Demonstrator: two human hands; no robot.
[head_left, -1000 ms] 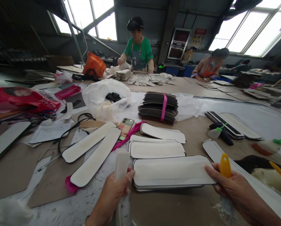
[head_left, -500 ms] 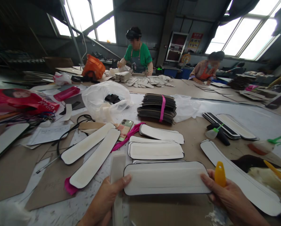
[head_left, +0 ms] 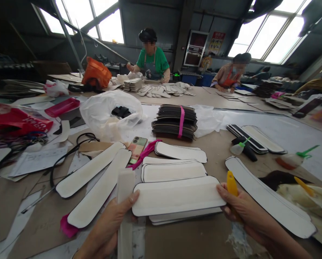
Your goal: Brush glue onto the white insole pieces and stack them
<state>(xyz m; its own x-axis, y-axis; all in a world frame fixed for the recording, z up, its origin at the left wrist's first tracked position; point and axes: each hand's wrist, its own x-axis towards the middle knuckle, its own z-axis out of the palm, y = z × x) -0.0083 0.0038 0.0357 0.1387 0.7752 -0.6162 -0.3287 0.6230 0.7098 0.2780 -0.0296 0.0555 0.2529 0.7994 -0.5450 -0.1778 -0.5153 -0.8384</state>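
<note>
I hold a long white padded panel with a black edge (head_left: 177, 195) by its two ends, just above a stack of like panels (head_left: 182, 217). My left hand (head_left: 107, 230) grips its left end with the thumb, and a narrow white strip (head_left: 125, 201) is also held in that hand. My right hand (head_left: 244, 212) pinches the right end and is closed round a yellow-tipped tool (head_left: 231, 184). More white panels (head_left: 174, 171) lie just beyond.
Two long white pieces (head_left: 96, 183) lie at the left by a phone (head_left: 137, 145) and a pink ribbon (head_left: 145, 153). A banded dark stack (head_left: 174, 121), glue bottles (head_left: 238, 147), and a long panel (head_left: 269, 198) are nearby. Two other people work at the far side.
The top panel has been lifted off the stack and drawn toward me between both hands. My view has shifted a little to the right.
</note>
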